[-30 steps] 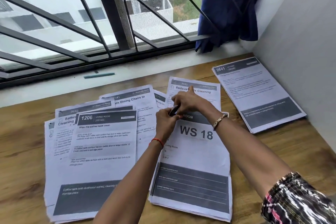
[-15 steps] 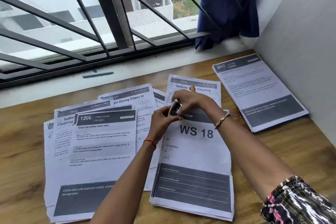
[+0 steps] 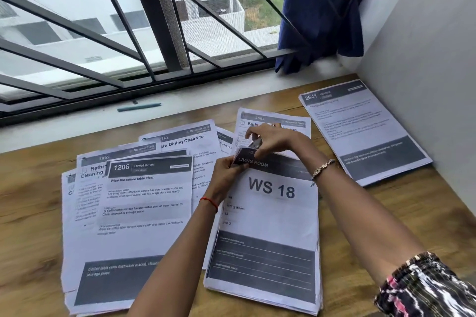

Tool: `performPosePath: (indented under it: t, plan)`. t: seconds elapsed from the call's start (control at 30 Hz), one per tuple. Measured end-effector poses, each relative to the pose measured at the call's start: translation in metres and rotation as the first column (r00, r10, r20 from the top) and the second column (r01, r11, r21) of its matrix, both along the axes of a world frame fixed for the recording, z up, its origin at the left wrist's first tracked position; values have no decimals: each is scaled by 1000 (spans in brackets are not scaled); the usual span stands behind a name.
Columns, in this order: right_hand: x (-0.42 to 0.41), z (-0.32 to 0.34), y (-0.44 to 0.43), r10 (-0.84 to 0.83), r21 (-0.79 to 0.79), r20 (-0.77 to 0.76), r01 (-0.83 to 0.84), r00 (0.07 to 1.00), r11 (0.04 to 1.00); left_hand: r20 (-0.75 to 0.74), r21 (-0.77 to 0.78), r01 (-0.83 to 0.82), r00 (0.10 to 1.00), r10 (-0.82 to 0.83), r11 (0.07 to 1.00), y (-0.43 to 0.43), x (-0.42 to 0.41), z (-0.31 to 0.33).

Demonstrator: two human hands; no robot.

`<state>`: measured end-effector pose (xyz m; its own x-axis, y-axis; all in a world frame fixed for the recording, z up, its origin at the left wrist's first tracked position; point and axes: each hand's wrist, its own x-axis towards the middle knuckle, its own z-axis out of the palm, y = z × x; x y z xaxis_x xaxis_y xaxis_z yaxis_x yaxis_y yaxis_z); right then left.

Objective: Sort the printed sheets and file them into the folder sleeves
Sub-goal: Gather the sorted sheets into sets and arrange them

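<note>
A stack of printed sheets topped by the "WS 18" living room sheet (image 3: 270,213) lies on the wooden table (image 3: 401,216) in front of me. Its top left corner (image 3: 244,159) is bent up off the stack. My left hand (image 3: 226,170) pinches that corner from below. From above, the fingers of my right hand (image 3: 273,141) pinch the same corner. To the left, a loose spread of sheets is topped by the "1206" sheet (image 3: 144,201). A "3081" sheet (image 3: 291,121) pokes out behind my hands.
A "2641" kitchen sheet stack (image 3: 360,131) lies at the right, close to the grey wall (image 3: 425,59). A teal pen (image 3: 139,107) rests on the white window sill. Blue cloth (image 3: 322,13) hangs from the barred window at the back right.
The top left corner of the "WS 18" sheet has been peeled up and curled further between both hands. My hands stayed at that corner.
</note>
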<state>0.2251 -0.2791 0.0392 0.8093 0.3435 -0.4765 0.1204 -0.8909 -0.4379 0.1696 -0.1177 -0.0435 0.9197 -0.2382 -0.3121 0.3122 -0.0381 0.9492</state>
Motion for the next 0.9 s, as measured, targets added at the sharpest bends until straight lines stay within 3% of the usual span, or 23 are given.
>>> performPosePath:
  t: [0.17,0.27,0.33,0.43,0.53,0.6,0.7,0.9]
  plan:
    - [-3,-3,-18,-255,168,56,243,965,955,-58,-67,-26,998,22,997,-1,2,5]
    - [-10,-10,-29,-483,281,111,439,868,854,-49,-65,-99,994,96,993,-4,1,10]
    - [-18,-10,-35,-663,351,154,587,732,729,-44,-64,-118,992,115,991,-5,-1,13]
    - [-34,-7,-50,-848,390,293,754,443,528,-51,-45,-133,990,130,990,-6,-4,17]
    - [-57,-9,-75,-917,413,368,856,155,311,-39,14,-140,989,140,990,-6,-3,17]
    - [-78,-15,-96,-920,401,392,896,24,194,-12,50,-146,989,147,988,-6,-4,17]
    - [-114,-28,-123,-897,329,427,944,-112,39,29,81,-183,983,181,980,-8,-7,19]
    - [-178,-55,-151,-894,169,376,966,-245,-194,115,89,-216,972,205,972,-18,-18,35]
